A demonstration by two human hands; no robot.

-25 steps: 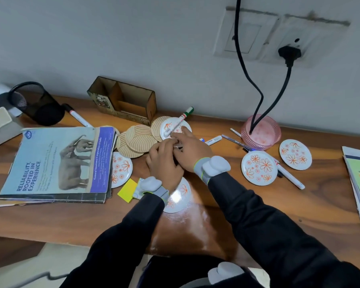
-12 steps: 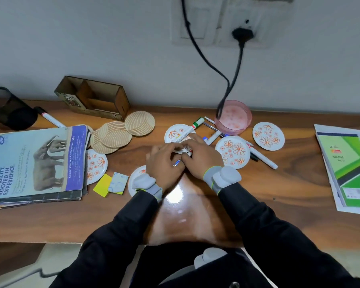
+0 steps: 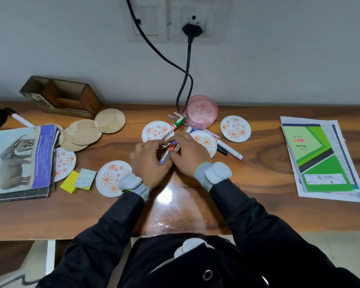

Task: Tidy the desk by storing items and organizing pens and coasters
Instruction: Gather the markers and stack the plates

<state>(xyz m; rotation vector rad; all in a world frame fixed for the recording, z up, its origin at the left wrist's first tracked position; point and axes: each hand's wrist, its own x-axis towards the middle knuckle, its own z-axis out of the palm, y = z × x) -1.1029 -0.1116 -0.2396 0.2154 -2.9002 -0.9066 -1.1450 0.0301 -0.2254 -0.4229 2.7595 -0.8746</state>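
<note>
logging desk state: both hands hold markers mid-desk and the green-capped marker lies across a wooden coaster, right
Not quite. In the head view the green-capped marker lies across a white floral coaster, not a wooden one; the wooden coasters are piled further left. The rest stands: the left hand and right hand both hold markers mid-desk.

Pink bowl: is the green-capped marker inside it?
No, the green-capped marker lies outside the pink bowl, resting across the edge of a floral coaster.
</note>
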